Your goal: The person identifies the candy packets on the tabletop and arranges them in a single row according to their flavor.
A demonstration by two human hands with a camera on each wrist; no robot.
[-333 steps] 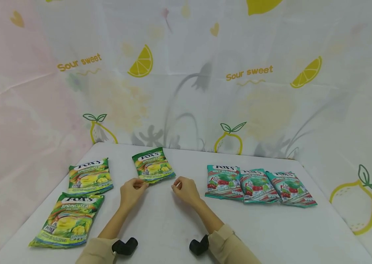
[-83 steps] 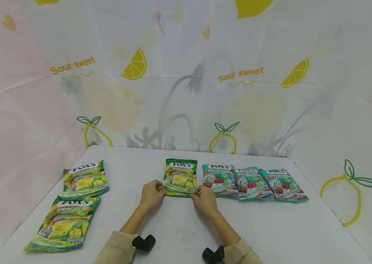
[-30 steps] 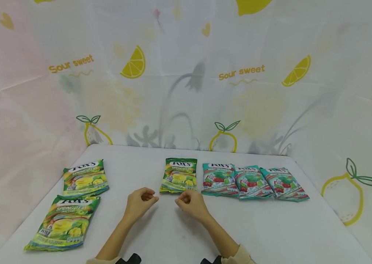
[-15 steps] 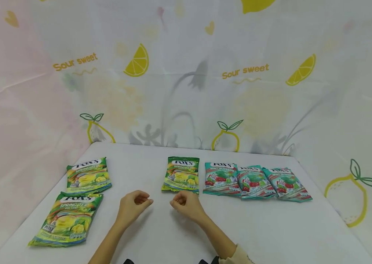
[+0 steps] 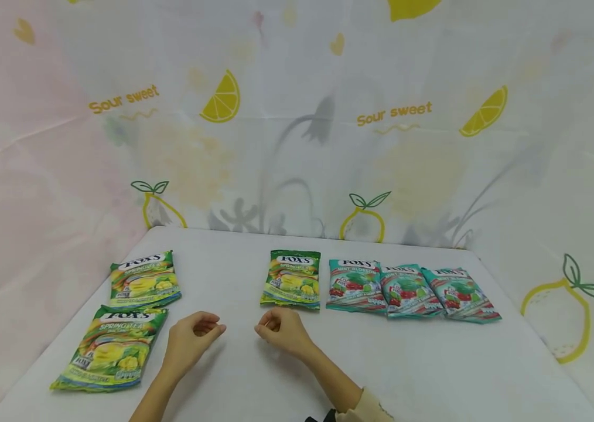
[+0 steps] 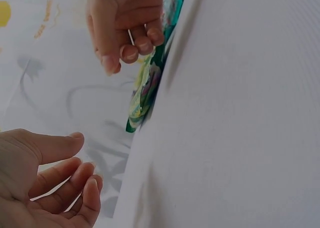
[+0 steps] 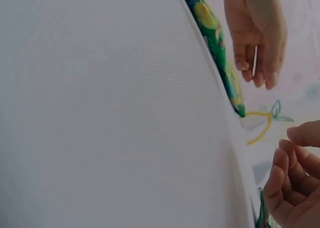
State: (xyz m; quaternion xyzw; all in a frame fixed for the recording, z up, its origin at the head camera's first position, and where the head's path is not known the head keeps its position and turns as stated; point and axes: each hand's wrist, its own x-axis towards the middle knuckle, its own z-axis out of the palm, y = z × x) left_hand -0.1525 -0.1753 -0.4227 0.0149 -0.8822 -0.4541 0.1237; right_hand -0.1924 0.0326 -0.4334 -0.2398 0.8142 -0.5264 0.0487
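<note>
A pale fabric backdrop (image 5: 297,146), printed with lemons, lemon slices and the words "Sour sweet", stands behind a white table (image 5: 244,387). Over the table's middle, the person's left hand (image 5: 189,340) has its fingers loosely bent, the thumb apart from the fingertips, with nothing in its grasp. The right hand (image 5: 285,333), facing it across a gap, is relaxed too, its fingers softly bent and the thumb close to the forefinger around bare air. Just on the far side of the right hand lies a green Spring Tea bag (image 5: 293,281), face up and nearly straight. To the left of the left hand, a near green bag (image 5: 112,351) lies slanted, and beyond it a far green bag (image 5: 144,282), their edges meeting or nearly so. Right of the middle bag, a little apart, three teal Mint Blossom bags run side by side: a left one (image 5: 355,288), a middle one (image 5: 409,293) and a right one (image 5: 460,296), the last most tilted. A beige sleeve (image 5: 367,408) covers the right forearm at the near edge.
</note>
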